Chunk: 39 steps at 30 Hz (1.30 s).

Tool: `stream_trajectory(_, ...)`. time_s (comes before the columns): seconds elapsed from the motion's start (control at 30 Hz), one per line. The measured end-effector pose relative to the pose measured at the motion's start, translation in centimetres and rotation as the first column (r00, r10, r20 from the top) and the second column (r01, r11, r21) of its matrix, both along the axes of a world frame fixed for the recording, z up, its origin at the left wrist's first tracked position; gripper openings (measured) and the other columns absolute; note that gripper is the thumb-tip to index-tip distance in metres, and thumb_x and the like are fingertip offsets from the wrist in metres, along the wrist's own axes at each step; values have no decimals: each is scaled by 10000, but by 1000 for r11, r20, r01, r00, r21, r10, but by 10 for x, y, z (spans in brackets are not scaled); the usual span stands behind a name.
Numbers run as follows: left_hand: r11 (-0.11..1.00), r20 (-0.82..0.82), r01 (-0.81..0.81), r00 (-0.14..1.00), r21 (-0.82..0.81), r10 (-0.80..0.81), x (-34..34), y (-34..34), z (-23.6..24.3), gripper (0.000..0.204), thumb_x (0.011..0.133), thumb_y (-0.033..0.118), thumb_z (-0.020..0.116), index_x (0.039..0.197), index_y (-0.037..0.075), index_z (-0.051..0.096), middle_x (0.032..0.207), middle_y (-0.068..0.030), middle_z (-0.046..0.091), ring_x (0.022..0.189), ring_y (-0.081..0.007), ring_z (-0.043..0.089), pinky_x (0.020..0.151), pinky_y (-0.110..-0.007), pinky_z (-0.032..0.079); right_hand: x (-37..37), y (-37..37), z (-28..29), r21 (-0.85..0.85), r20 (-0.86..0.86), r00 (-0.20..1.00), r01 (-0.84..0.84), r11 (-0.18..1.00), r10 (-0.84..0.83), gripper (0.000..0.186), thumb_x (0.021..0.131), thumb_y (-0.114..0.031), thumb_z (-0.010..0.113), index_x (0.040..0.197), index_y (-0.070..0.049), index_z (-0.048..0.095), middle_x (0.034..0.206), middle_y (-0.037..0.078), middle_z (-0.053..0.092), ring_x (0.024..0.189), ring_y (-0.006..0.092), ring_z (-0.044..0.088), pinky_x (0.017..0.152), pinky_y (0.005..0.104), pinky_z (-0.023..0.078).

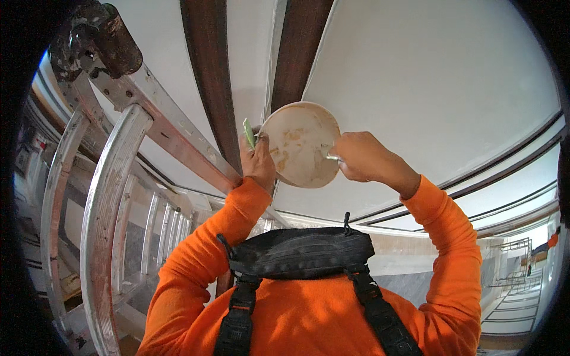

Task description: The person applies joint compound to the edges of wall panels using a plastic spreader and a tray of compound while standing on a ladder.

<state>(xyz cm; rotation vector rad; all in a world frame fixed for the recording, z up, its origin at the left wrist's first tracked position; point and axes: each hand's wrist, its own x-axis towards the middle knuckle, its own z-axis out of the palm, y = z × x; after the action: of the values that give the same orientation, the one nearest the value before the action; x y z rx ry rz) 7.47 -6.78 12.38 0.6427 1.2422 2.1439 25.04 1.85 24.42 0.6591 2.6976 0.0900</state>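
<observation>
Your work sits near the centre of the frame: a round pale tub [300, 121], its opening facing the camera, with whitish and tan smears inside. Your left hand [258, 163] is at its left edge, thumb beside the rim; the other fingers are mostly hidden, so how they wrap the tub cannot be told. A green strip [249, 133] stands up between thumb and fingers of that hand. Your right hand [359, 157], at the tub's right edge, has its fingers curled together around a small pale tool [333, 158], whose tip reaches over the inside; whether it touches the smears is unclear.

To work the tool well, brace the tub firmly with the left hand so it does not turn under the stroke. Press lightly along the inner wall, wrist loose, and angle the green strip away from the opening. Mind your left elbow too: the metal ladder [102, 196] fills the left of the frame, and a knock could tip the tub.
</observation>
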Motion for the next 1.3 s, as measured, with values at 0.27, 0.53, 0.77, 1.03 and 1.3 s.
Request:
stream_trajectory(0.27, 997, -272, -4, 962, -80, -18, -15, 5, -25, 196, 924, 155, 475, 1075, 31, 495, 893, -62, 525, 795, -136, 506, 719, -283, 441, 8, 14, 26, -48, -138, 983, 113, 992, -118, 226, 709, -67, 554, 901, -41, 673, 831, 175, 646, 789, 328, 617, 723, 435, 488)
stream_trajectory(0.53, 1000, -231, -2, 973, -31, -5, -8, -1, -10, 209, 930, 160, 475, 1097, 33, 475, 893, -66, 519, 796, -136, 496, 719, -281, 437, 0, 1, -7, 90, -61, 997, -48, 995, 53, 179, 655, -44, 562, 791, -24, 677, 742, 182, 632, 703, 347, 623, 644, 426, 505)
stream_trajectory(0.77, 996, -135, -33, 991, -77, 23, -2, -2, -2, 240, 931, 156, 462, 1129, 24, 436, 965, -102, 544, 843, -169, 532, 747, -298, 448, -4, -6, -16, 6, 49, 987, -156, 988, 155, 191, 590, -4, 569, 746, -21, 677, 673, 173, 619, 674, 349, 618, 621, 422, 506)
stream_trajectory(1.03, 978, -149, -35, 989, -204, 5, -6, -2, -2, 249, 923, 148, 451, 1132, 16, 421, 962, -119, 541, 841, -185, 533, 745, -314, 444, -3, 5, -4, -332, 84, 993, -52, 942, 84, 234, 634, -64, 567, 834, -43, 686, 706, 147, 640, 626, 320, 590, 618, 405, 479)
stream_trajectory(1.3, 980, -281, -28, 959, -196, -29, -16, 6, -24, 223, 929, 165, 460, 1112, 39, 442, 969, -106, 537, 845, -170, 528, 744, -302, 440, 20, 28, 13, -835, -147, 828, 190, 516, -542, 307, 712, -205, 679, 940, 1, 679, 832, 83, 668, 678, 186, 608, 666, 321, 476)
